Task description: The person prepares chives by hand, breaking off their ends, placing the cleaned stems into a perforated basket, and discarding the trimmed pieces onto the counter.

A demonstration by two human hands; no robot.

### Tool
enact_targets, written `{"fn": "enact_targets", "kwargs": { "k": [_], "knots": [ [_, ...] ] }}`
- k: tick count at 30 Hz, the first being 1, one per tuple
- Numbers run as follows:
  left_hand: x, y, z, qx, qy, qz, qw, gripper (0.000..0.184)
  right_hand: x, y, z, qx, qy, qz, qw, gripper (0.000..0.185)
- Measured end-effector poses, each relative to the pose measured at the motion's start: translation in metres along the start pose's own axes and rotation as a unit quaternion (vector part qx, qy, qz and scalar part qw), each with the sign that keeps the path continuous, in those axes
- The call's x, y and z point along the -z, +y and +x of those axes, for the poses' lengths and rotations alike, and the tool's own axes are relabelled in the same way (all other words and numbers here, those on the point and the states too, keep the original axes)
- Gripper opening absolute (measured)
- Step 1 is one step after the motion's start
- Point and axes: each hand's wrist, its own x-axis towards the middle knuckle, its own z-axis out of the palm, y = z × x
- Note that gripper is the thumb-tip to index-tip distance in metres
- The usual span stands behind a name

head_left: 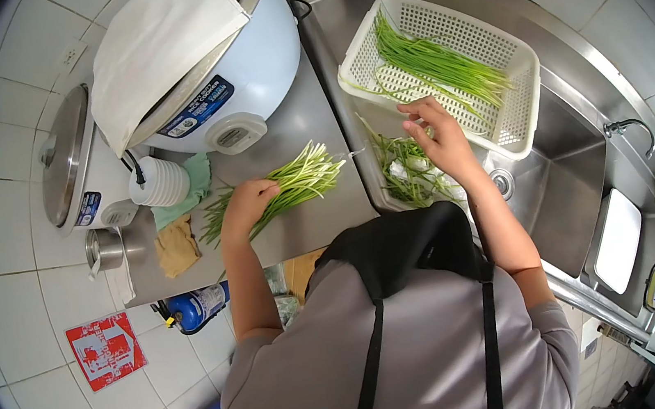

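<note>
My left hand (251,204) rests on a bunch of long thin green chives (304,183) on the steel counter, its fingers closed over the stalks. The pale stem ends point right, toward the sink. My right hand (439,138) hovers above the sink beside the front rim of a white perforated basket (531,86). Its fingers are loosely bent and apart, and I see nothing held in them. Inside the basket lies another bunch of chives (442,65). Beneath my right hand, a loose heap of green trimmings (398,164) with some whitish bits sits in the sink.
A large light-blue rice cooker (265,72) with a white cloth (158,49) stands at the back left. Near it are stacked white cups (159,181), a green cloth (197,188), a tan cloth (177,247) and a metal pot (106,248). The faucet (632,127) is at right.
</note>
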Motion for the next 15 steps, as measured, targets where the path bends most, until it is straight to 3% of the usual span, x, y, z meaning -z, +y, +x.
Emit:
{"fn": "enact_targets", "kwargs": {
  "k": [5, 8, 11, 14, 15],
  "knots": [
    [0.002, 0.017, -0.002, -0.012, 0.086, -0.002, 0.996, 0.023, 0.009, 0.011, -0.002, -0.020, 0.007, 0.014, 1.000, 0.020],
    [0.003, 0.045, 0.009, -0.005, 0.056, -0.005, 0.998, 0.029, 0.012, 0.008, -0.002, -0.042, -0.001, 0.005, 0.999, 0.016],
    [-0.029, 0.033, 0.030, -0.114, 0.124, 0.085, 0.982, 0.042, 0.016, 0.014, -0.008, -0.050, -0.080, -0.083, 0.992, 0.013],
    [-0.057, 0.032, 0.027, -0.060, 0.138, 0.201, 0.968, 0.068, 0.008, 0.029, -0.025, 0.001, -0.190, -0.175, 0.966, 0.015],
    [-0.057, 0.034, 0.027, -0.045, 0.104, 0.194, 0.975, 0.073, 0.005, 0.033, -0.029, 0.007, -0.177, -0.182, 0.967, 0.013]
  ]
}}
